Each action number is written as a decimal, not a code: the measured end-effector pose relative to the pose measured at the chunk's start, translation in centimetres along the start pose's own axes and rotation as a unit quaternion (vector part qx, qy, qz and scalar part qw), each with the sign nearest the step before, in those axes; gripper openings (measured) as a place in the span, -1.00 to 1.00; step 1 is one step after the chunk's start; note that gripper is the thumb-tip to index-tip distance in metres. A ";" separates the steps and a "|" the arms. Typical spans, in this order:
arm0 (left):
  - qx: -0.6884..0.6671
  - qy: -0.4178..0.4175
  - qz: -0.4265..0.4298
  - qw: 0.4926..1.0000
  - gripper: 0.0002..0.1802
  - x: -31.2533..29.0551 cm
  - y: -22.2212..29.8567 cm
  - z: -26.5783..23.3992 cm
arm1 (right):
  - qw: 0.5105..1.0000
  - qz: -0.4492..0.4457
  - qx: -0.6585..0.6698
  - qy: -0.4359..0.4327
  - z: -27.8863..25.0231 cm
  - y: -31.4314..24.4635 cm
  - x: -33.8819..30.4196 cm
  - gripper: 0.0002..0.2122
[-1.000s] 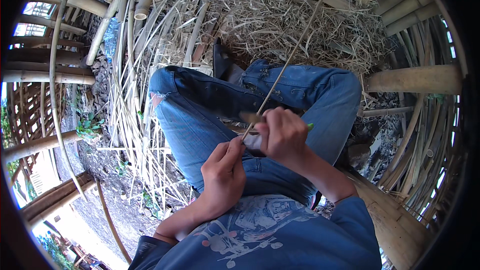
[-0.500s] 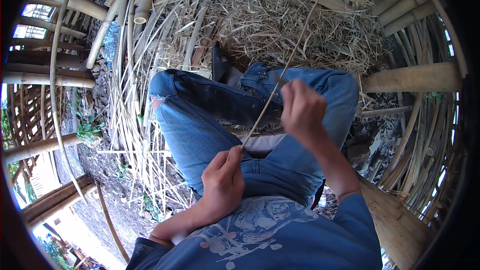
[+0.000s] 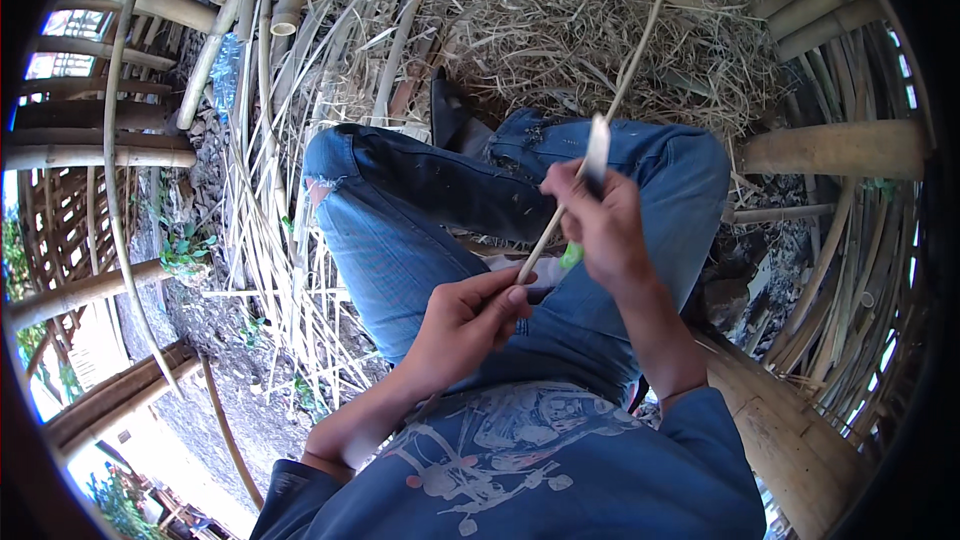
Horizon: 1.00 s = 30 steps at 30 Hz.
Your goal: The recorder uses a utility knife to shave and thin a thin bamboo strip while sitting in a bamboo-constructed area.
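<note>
A long thin bamboo strip (image 3: 634, 66) slants from my lap up past my far knee toward the top of the view. My left hand (image 3: 472, 320) is closed round its near end, in front of my belly. In my right hand (image 3: 607, 230) is a knife (image 3: 597, 150), its pale blade pointing up and away and its bright green handle end showing below the fingers. The knife hand is against the strip, a little farther along than my left hand. Whether the blade's edge touches the strip I cannot tell.
I sit with bent legs in jeans (image 3: 390, 230). Beyond lies a heap of bamboo shavings (image 3: 540, 50). Many split strips (image 3: 290, 270) are strewn at left. A thick bamboo pole (image 3: 830, 150) juts in at right, and a plastic bottle (image 3: 226, 75) lies at upper left.
My left hand has shifted right and slightly up with the strip. My right hand has turned, so the knife blade now shows. The strip's far part has swung to the right.
</note>
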<state>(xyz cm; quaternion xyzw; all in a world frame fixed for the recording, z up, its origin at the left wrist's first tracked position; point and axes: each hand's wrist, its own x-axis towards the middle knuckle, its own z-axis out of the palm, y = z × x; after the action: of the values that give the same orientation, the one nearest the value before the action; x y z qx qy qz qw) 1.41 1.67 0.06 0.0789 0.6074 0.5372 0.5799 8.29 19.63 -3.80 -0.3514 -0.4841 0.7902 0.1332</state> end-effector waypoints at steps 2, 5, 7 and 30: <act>-0.015 -0.013 0.006 1.000 -0.69 -0.5 -0.2 -0.7 | 0.996 -0.057 0.026 0.061 -0.5 -1.6 1.0 -0.81; 0.014 -0.033 -0.043 0.998 -0.70 -0.7 -0.5 -1.4 | 0.998 -0.051 -0.012 0.029 -3.2 -3.2 1.6 -0.72; 0.029 -0.013 0.013 0.999 -0.71 -0.8 -0.7 -1.4 | 0.998 -0.047 -0.012 0.037 -2.9 -2.6 0.7 -0.73; 0.201 0.042 0.162 0.965 -0.84 -2.0 -0.7 -0.9 | 0.948 0.202 -0.103 -0.225 -1.1 -1.4 -4.1 -0.85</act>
<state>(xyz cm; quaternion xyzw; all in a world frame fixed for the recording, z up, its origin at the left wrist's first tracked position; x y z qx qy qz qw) 1.69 -0.56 0.55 0.2681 0.7058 0.4938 0.4314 11.82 18.78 -1.18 -0.2665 -0.4988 0.8052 -0.1783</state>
